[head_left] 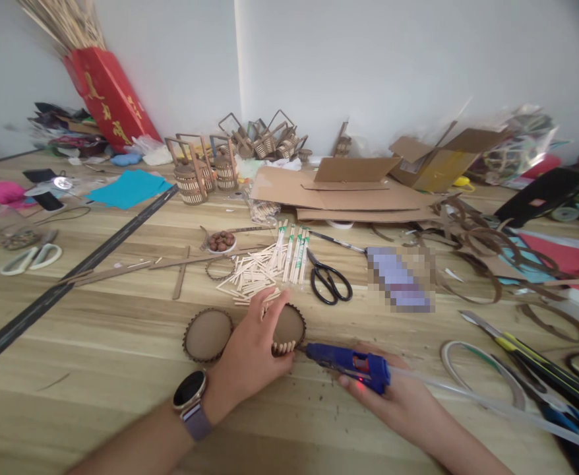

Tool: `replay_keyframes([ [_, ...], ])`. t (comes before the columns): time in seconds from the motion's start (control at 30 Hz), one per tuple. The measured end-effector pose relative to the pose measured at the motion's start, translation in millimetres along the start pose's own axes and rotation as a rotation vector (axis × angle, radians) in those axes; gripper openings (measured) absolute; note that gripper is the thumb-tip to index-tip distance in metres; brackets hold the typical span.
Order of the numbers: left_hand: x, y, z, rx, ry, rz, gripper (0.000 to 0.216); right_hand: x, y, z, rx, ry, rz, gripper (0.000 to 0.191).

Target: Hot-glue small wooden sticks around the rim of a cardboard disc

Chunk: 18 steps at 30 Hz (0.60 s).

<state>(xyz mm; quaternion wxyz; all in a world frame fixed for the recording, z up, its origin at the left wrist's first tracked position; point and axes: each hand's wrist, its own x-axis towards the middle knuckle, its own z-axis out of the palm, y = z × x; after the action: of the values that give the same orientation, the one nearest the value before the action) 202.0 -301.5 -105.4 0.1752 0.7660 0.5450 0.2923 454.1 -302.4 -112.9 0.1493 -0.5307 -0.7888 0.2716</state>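
Note:
My left hand (254, 353), with a watch on the wrist, rests on a round cardboard disc (292, 323) and pinches short wooden sticks standing along the disc's near rim. My right hand (393, 396) is wrapped round a blue glue gun (351, 363) whose red light is on; its nozzle points left at the sticks on the rim. A second round cardboard disc (208, 334) with a ridged edge lies just left of my left hand. A pile of short wooden sticks (250, 274) lies behind the discs.
Black scissors (329, 282) and wrapped chopsticks (294, 254) lie behind the discs. Cardboard sheets (349, 191), small stick baskets (205, 175) and a red box (109, 95) stand at the back. Cardboard strips and rings (477, 257) crowd the right; a long black ruler (72, 280) runs on the left.

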Motion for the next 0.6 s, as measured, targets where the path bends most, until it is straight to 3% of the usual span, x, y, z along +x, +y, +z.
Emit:
replay_keyframes([
  [0.3,-0.1,-2.0,1.3,-0.012,0.021,0.013,0.086,0.1,-4.1,-0.5,0.048,0.065,-0.03,0.042],
  [0.6,-0.2,-1.0,0.2,-0.005,-0.007,-0.004,0.085,0.5,-2.3,-0.3,-0.006,0.031,-0.033,0.043],
])
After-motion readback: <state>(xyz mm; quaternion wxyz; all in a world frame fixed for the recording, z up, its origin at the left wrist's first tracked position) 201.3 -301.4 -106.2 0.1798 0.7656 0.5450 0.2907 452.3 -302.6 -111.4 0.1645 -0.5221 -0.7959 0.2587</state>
